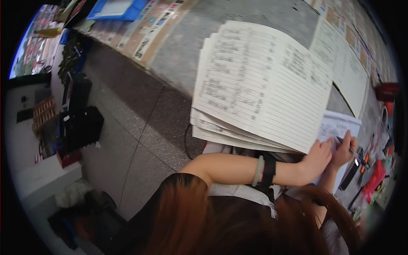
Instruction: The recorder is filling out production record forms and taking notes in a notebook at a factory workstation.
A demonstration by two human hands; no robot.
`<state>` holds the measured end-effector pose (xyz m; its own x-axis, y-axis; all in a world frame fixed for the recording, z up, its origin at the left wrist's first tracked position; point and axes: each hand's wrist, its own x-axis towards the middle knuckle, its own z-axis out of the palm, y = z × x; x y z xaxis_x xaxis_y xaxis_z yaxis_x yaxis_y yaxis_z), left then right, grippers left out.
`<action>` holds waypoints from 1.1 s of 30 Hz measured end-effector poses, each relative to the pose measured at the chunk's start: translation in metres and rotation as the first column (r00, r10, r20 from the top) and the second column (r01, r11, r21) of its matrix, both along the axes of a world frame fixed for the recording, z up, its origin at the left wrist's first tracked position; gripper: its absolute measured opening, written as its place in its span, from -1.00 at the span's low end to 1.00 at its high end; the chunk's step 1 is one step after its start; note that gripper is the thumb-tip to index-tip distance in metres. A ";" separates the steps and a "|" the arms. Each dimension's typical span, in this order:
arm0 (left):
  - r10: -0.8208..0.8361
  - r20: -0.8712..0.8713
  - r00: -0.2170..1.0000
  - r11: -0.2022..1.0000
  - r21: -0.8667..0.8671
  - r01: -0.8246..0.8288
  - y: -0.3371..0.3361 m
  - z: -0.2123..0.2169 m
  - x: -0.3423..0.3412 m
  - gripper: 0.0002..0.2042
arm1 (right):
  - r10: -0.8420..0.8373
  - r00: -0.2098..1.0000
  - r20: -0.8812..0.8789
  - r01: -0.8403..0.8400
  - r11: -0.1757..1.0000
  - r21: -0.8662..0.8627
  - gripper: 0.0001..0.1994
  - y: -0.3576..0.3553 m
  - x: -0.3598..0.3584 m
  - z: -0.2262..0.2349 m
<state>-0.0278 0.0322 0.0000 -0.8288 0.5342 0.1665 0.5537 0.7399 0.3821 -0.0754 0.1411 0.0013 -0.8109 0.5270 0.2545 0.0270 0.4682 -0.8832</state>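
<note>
My left hand (318,159) lies across the lower edge of a white printed sheet (340,121), fingers resting on the paper and holding nothing. A pale green bangle (258,171) and a black wristband (269,170) are on that forearm. Just right of it, my right hand (342,154) is closed around a dark pen (352,151) over the same sheet. A large open notebook (272,83) with lined pages lies left of and beyond my hands. Handwriting covers its left page and the top of its right page. The pen's tip is hard to make out.
Further sheets with writing (340,55) lie beyond the notebook on the grey table (178,55). A black oblong thing (349,176) and a pink-red item (375,180) sit at the right. A blue tray (117,9) stands far left. Black bins (80,127) stand on the floor.
</note>
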 end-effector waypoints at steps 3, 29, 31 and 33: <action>-0.010 0.045 0.999 1.000 -0.029 0.011 -0.002 -0.004 -0.002 -0.63 | 0.010 0.999 0.039 -0.007 0.997 -0.083 -0.65 -0.005 -0.003 -0.006; -0.040 0.020 0.999 0.999 -0.015 0.040 -0.004 0.000 -0.001 -0.62 | 0.043 0.999 0.020 -0.042 0.998 -0.050 -0.69 -0.004 -0.001 0.001; -0.016 -0.049 0.999 1.000 0.026 0.017 -0.001 -0.002 0.000 -0.63 | 0.018 1.000 0.015 -0.017 0.997 -0.080 -0.69 -0.008 -0.002 0.001; -0.012 0.003 1.000 0.999 0.052 0.012 -0.007 -0.003 -0.004 -0.63 | 0.027 0.999 0.031 -0.026 0.999 -0.036 -0.67 -0.007 -0.004 -0.004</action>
